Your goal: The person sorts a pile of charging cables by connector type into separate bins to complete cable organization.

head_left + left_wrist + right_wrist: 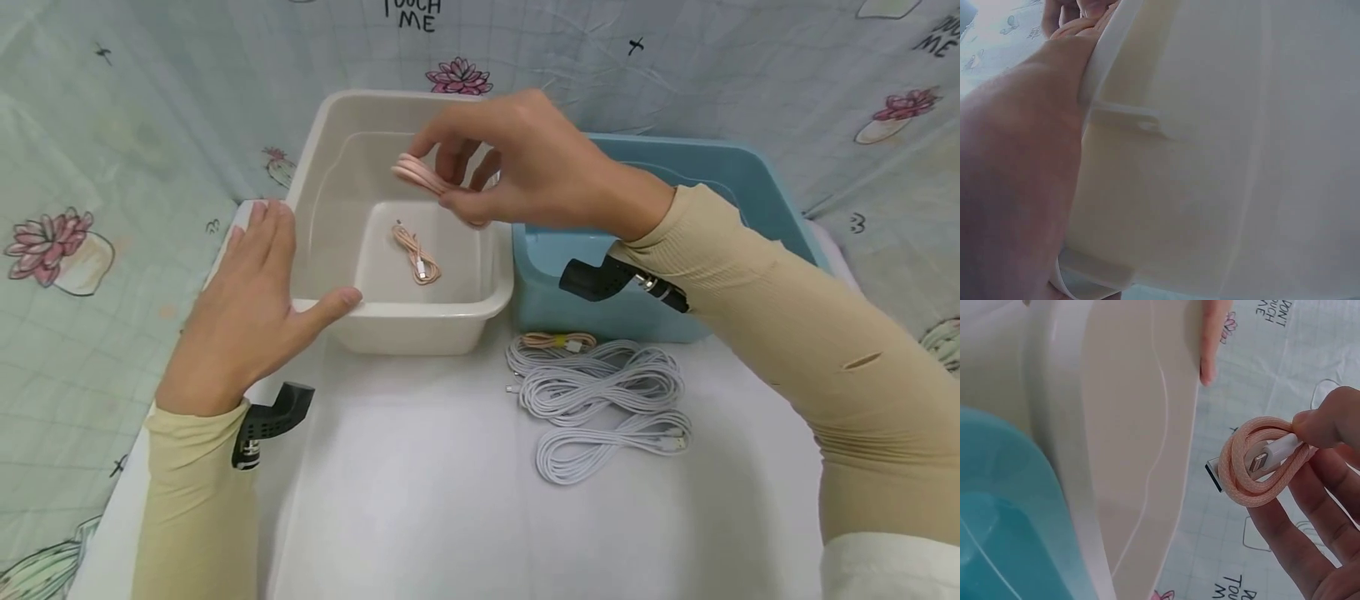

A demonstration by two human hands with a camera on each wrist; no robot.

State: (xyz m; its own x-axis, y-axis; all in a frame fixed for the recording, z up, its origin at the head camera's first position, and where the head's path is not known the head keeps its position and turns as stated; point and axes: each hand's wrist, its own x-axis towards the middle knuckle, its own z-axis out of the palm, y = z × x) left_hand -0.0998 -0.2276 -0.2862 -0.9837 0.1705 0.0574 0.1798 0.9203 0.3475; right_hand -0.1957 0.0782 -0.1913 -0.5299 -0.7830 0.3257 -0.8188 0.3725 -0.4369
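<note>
Some cloth (547, 42) reads "TOUCH ME"; right grip (532, 158) pinches pink cable (414, 172), left grip (243, 312) spread.

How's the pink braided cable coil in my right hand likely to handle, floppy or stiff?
The coil is likely springy, since its loops hold round; probably not slippery, given its visible weave; perhaps light, with so few turns.

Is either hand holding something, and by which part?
The right hand pinches a pink cable by one side of its coil; the left hand only rests on a white tub.
</note>
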